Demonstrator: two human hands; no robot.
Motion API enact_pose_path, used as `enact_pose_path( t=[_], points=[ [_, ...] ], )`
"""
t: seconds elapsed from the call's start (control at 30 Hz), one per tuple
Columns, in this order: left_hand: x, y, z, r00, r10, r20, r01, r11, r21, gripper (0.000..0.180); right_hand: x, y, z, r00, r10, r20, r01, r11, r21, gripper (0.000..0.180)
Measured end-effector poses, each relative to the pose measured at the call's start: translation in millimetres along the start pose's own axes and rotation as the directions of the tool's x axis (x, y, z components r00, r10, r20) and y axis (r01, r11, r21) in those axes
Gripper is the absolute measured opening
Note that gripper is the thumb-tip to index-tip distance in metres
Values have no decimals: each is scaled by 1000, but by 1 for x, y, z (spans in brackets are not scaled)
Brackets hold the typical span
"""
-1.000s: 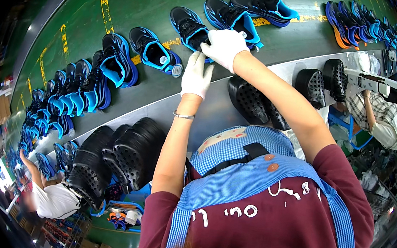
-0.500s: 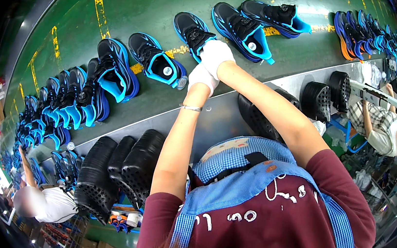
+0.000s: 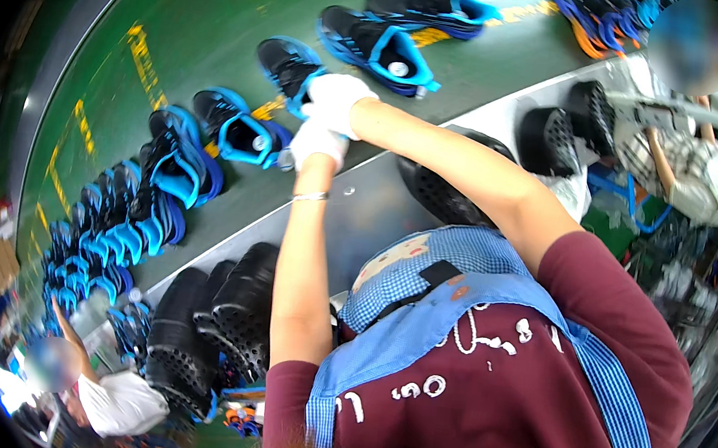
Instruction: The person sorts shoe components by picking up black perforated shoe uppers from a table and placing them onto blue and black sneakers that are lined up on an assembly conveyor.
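Observation:
Both my hands wear white gloves and meet at the heel end of a black sneaker (image 3: 287, 64) with blue trim, its toe pointing away from me. My right hand (image 3: 337, 103) is closed around the heel opening, covering it. Just below, my left hand (image 3: 318, 143) presses against the right glove with fingers drawn together; what lies in them is hidden. To the left stands a matching sneaker (image 3: 237, 128), opening toward me. On the right are two more, a sneaker (image 3: 370, 47) with a pale round sticker inside and another sneaker (image 3: 428, 6) beyond it.
The shoes stand on a green surface (image 3: 212, 39) with yellow markings. Rows of sneakers (image 3: 117, 205) continue left, and orange-soled sneakers (image 3: 594, 25) stand far right. Black perforated blocks (image 3: 187, 337) line the near metal edge (image 3: 225, 231). People work at both ends.
The whole view has swung, so the shoes and my hands appear farther left in the picture. My gloves stay at the heel of the same sneaker.

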State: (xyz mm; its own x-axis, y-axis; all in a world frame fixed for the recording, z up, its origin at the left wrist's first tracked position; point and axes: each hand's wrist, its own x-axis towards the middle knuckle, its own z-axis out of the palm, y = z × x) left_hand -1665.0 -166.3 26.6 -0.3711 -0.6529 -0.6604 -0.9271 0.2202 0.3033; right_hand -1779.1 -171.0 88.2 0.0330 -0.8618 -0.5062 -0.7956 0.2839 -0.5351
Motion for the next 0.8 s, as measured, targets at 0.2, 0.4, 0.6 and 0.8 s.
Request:
enact_pose_path(
  t=[0.2,0.4,0.6,0.8],
  points=[
    [-22,-22,-11,931,170,-322,-100,969,224,42,-127,97,-35,899,-187,-397,167,982,-85,38],
    [-59,-24,-3,772,236,-589,-202,971,126,50,-290,212,-73,765,285,-577,-313,948,53,33],
    [-97,36,25,590,222,-776,-277,959,64,45,-376,282,-38,742,316,-592,-358,933,49,40],
    [-116,92,50,723,237,-649,-361,931,-62,43,-376,308,-20,817,227,-530,-253,967,25,52]
  ],
)
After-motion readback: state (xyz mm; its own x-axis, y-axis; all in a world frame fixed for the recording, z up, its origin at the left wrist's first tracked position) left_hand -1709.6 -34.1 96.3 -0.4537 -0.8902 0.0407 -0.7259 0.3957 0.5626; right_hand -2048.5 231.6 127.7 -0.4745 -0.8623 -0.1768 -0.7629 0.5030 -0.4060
